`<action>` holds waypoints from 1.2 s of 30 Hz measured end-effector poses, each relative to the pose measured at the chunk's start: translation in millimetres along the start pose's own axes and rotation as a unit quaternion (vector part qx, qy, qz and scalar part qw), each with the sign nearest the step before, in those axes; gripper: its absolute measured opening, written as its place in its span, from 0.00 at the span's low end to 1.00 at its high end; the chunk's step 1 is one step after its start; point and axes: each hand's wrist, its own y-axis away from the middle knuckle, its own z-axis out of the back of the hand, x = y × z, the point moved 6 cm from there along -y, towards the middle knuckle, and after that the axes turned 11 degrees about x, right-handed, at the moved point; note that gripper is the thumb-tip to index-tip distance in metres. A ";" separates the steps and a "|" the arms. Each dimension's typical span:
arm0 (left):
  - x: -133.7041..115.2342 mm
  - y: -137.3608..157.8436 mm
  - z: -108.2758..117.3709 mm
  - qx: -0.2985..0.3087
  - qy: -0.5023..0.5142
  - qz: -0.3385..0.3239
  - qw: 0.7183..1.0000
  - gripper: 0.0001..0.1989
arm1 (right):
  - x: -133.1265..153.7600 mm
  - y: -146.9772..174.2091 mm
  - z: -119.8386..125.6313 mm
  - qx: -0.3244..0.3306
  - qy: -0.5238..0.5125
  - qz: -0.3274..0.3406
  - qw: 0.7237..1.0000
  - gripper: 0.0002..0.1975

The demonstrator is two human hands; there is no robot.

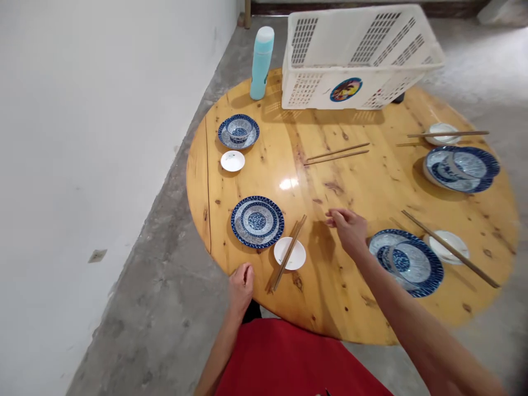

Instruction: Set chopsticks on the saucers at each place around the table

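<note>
My left hand (241,286) is at the near left rim of the round wooden table (317,220), fingers curled in, nothing visible in it. The nearest items are a blue-patterned plate with a bowl on it (258,221) and a small white dish (290,261) with a pair of chopsticks (290,253) lying across. Over the middle of the table my right hand (348,228) reaches forward, fingers bent loosely and slightly apart, holding nothing I can see. Beyond it, two chopsticks (337,154) lie on the wood. Under my right forearm sits another blue-patterned plate with a bowl (406,261).
At the far side stand a white plastic crate (346,88) and a light blue bottle (262,63). A plate with a bowl (238,132) and white dish (232,161) are far left. More bowls (460,168) and chopsticks (449,133) are at right. A white wall (103,110) rises left.
</note>
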 end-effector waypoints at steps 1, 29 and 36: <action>0.0 -3.6 1.8 0.007 0.000 -0.009 1.000 0.16 | -6.8 17.1 7.1 -0.010 0.010 -0.004 1.000 0.12; 34.3 30.7 66.7 0.025 0.049 -0.048 0.997 0.17 | -35.5 320.7 -65.5 -0.102 -0.177 -0.055 0.977 0.26; 55.2 85.8 103.2 0.047 0.027 -0.086 0.995 0.18 | -39.2 387.3 -120.5 -0.054 -0.191 -0.062 0.978 0.28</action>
